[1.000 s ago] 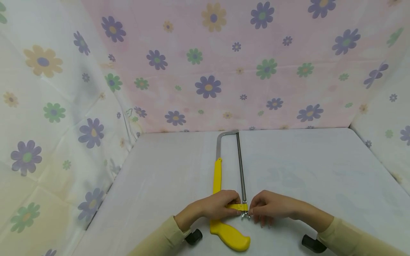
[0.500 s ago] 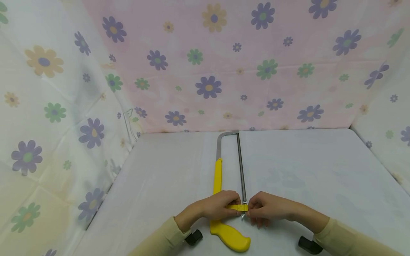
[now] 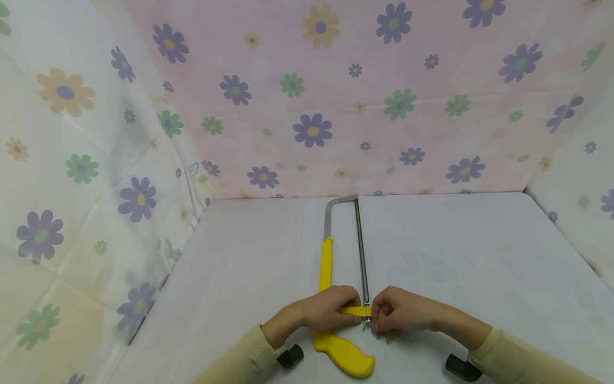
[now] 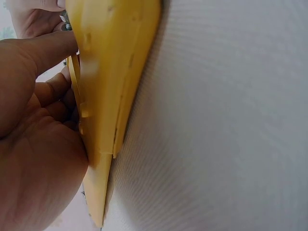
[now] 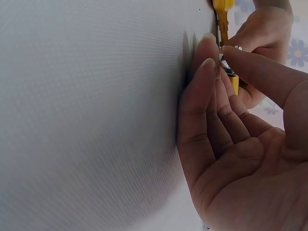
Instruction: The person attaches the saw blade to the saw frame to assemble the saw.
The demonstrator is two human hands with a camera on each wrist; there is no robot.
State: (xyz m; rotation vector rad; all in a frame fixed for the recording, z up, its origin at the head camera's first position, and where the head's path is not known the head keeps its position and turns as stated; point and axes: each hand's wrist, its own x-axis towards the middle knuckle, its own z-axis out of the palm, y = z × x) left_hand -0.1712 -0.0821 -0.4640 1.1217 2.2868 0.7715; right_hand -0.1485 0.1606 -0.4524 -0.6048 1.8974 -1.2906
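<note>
A hacksaw [image 3: 325,264] with a yellow frame lies flat on the table, its yellow handle [image 3: 349,356] toward the near edge. The blade [image 3: 362,250] runs along its right side to a short yellow crosspiece [image 3: 356,311]. My left hand [image 3: 330,308] reaches over the frame and holds this crosspiece between thumb and fingers. In the left wrist view the yellow frame [image 4: 113,72] lies against the palm side. At the blade's near end, my right hand [image 3: 408,310] pinches a small metal wing nut [image 5: 223,60] between thumb and fingertips.
The white-covered table [image 3: 460,256] extends to both sides of the saw. Flowered cloth [image 3: 355,106] hangs at the back and both sides. A dark wrist-worn device [image 3: 290,356] sits under the left wrist, and another device [image 3: 463,368] under the right.
My right hand has moved slightly left onto the wing nut, whose wings have turned. The left hand and the hacksaw stay in place.
</note>
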